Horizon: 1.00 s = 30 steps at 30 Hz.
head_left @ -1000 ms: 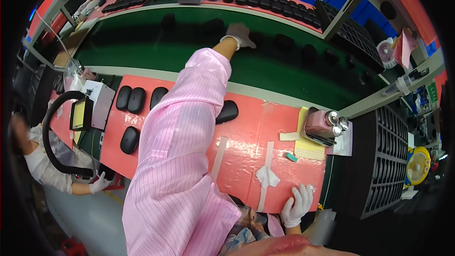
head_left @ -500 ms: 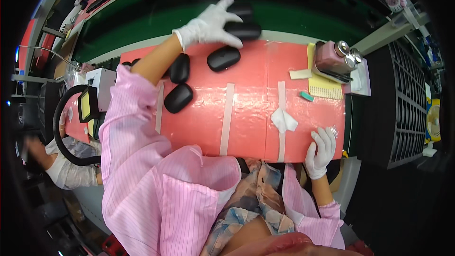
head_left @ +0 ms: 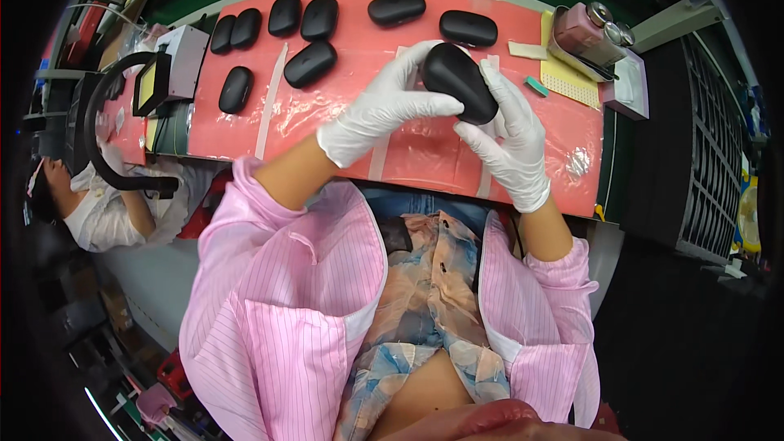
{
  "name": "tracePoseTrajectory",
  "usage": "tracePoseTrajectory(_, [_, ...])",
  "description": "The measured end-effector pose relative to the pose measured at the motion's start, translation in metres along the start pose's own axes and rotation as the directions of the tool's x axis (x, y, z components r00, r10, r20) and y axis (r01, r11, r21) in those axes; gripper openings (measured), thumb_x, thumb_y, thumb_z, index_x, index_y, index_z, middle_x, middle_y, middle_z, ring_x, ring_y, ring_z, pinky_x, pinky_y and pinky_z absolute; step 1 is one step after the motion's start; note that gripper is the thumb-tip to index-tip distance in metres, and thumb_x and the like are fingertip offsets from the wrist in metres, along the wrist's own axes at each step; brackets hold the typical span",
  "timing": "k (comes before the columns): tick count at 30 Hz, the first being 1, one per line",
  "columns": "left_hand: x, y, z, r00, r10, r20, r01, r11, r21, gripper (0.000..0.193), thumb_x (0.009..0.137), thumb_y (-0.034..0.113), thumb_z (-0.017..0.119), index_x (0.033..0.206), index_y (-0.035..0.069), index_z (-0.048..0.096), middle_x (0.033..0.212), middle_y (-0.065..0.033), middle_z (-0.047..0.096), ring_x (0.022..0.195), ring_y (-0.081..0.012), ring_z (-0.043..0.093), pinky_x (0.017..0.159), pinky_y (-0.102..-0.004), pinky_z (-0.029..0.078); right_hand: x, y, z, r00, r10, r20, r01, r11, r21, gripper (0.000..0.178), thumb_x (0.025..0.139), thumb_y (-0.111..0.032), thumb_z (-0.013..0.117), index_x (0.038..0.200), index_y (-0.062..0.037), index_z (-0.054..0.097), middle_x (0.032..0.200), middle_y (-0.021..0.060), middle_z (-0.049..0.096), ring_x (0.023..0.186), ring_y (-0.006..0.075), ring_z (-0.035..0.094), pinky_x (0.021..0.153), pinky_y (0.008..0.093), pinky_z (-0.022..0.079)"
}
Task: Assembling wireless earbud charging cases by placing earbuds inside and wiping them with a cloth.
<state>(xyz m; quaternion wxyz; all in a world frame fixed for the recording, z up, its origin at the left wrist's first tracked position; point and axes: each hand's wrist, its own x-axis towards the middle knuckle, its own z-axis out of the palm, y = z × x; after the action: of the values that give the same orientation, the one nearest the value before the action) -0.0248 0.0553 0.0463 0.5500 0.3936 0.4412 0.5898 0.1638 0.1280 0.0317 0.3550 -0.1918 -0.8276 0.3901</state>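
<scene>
Lifted off the pink mat [head_left: 327, 114] since half a second ago, one black oval case [head_left: 457, 82] is now being held up between both gloved hands. It is being clamped by the left hand [head_left: 384, 110] and the right hand [head_left: 510, 135], above the mat; more black cases [head_left: 310, 64] are lying beyond the grip.

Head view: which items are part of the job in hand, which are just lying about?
In hand:
black oval case, held by left hand and right hand
more black cases waiting on the red mat

Lying about:
pink tape dispenser
yellow pad
small teal piece
grey box
</scene>
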Motion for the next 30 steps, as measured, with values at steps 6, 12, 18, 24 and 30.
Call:
tracePoseTrajectory(6, [-0.044, -0.034, 0.022, 0.992, 0.030, -0.123, -0.042, 0.995, -0.094, 0.071, 0.067, -0.001, 0.084, 0.128, 0.000, 0.049, 0.115, -0.0058, 0.059, 0.108, -0.0162, 0.059, 0.095, -0.0311, 0.048, -0.024, -0.010, 0.000, 0.921, 0.357, 0.159, -0.389, 0.797, 0.463, 0.058, 0.090, -0.030, 0.059, 0.136, 0.0042, 0.048, 0.134, 0.0178, 0.053, 0.125, 0.0257, 0.051, 0.107, 0.0367, 0.037])
tracePoseTrajectory(12, [-0.050, -0.032, 0.028, 0.982, -0.052, -0.180, 0.023, 0.987, -0.158, 0.067, 0.063, 0.000, 0.087, 0.120, -0.001, 0.052, 0.110, -0.0065, 0.062, 0.103, -0.0162, 0.061, 0.094, -0.0320, 0.049, -0.032, -0.017, 0.008, 0.989, 0.121, 0.087, -0.135, 0.976, 0.171, 0.051, 0.089, -0.028, 0.057, 0.131, 0.0008, 0.055, 0.125, 0.0147, 0.055, 0.123, 0.0251, 0.047, 0.107, 0.0353, 0.032])
tracePoseTrajectory(18, [-0.055, -0.033, 0.032, 0.989, -0.054, -0.141, 0.031, 0.987, -0.159, 0.065, 0.065, 0.004, 0.087, 0.118, -0.002, 0.052, 0.109, -0.0078, 0.063, 0.102, -0.0146, 0.062, 0.091, -0.0301, 0.050, -0.027, -0.008, 0.001, 0.914, 0.404, 0.037, -0.330, 0.688, 0.646, 0.056, 0.092, -0.042, 0.050, 0.128, 0.0000, 0.058, 0.128, 0.0196, 0.057, 0.130, 0.0255, 0.046, 0.110, 0.0371, 0.032])
tracePoseTrajectory(24, [-0.054, -0.029, 0.034, 0.974, -0.103, -0.202, 0.079, 0.989, -0.123, 0.064, 0.066, 0.005, 0.087, 0.117, -0.002, 0.051, 0.108, -0.0072, 0.063, 0.100, -0.0146, 0.062, 0.087, -0.0294, 0.052, -0.038, -0.026, 0.002, 1.000, 0.001, 0.027, -0.008, 0.969, 0.247, 0.053, 0.091, -0.040, 0.051, 0.127, -0.0020, 0.060, 0.140, 0.0180, 0.047, 0.134, 0.0309, 0.041, 0.112, 0.0444, 0.028])
tracePoseTrajectory(30, [-0.074, -0.027, 0.033, 0.995, -0.070, -0.064, 0.073, 0.997, 0.037, 0.075, 0.060, 0.007, 0.091, 0.121, 0.002, 0.048, 0.115, -0.0067, 0.058, 0.110, -0.0162, 0.057, 0.100, -0.0329, 0.043, -0.047, -0.015, 0.016, 0.906, 0.422, -0.031, -0.289, 0.672, 0.682, 0.059, 0.098, -0.042, 0.043, 0.131, 0.0060, 0.051, 0.133, 0.0138, 0.051, 0.130, 0.0230, 0.045, 0.109, 0.0359, 0.035])
